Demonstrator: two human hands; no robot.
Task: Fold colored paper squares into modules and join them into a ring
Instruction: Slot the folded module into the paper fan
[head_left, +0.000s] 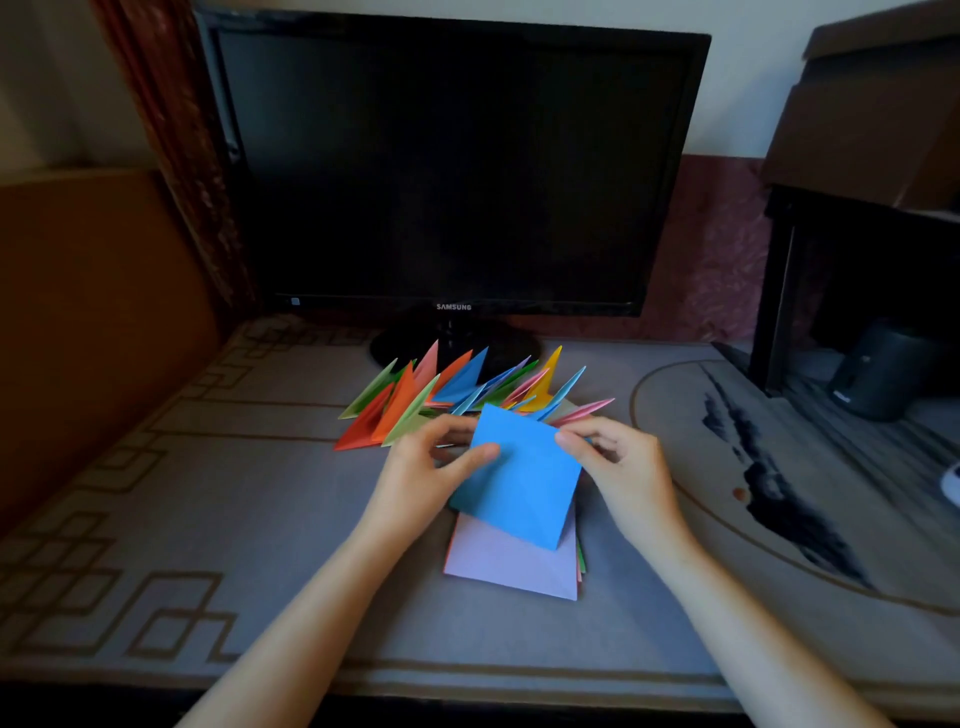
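A blue paper square (524, 478) is lifted above the desk, tilted toward me. My left hand (426, 473) pinches its left edge with the thumb on top. My right hand (618, 467) pinches its upper right corner. Below it lies a stack of flat paper squares (511, 564) with a lilac sheet on top; edges of other colours show at its right side. Behind the hands, several folded pointed modules (457, 395) in red, orange, green, blue, pink and yellow lie in a loose row.
A dark Samsung monitor (452, 166) stands at the back, its round base just behind the modules. A patterned grey cloth (218, 499) covers the desk. A dark shelf unit (862, 218) and a small black speaker (878, 374) stand at the right.
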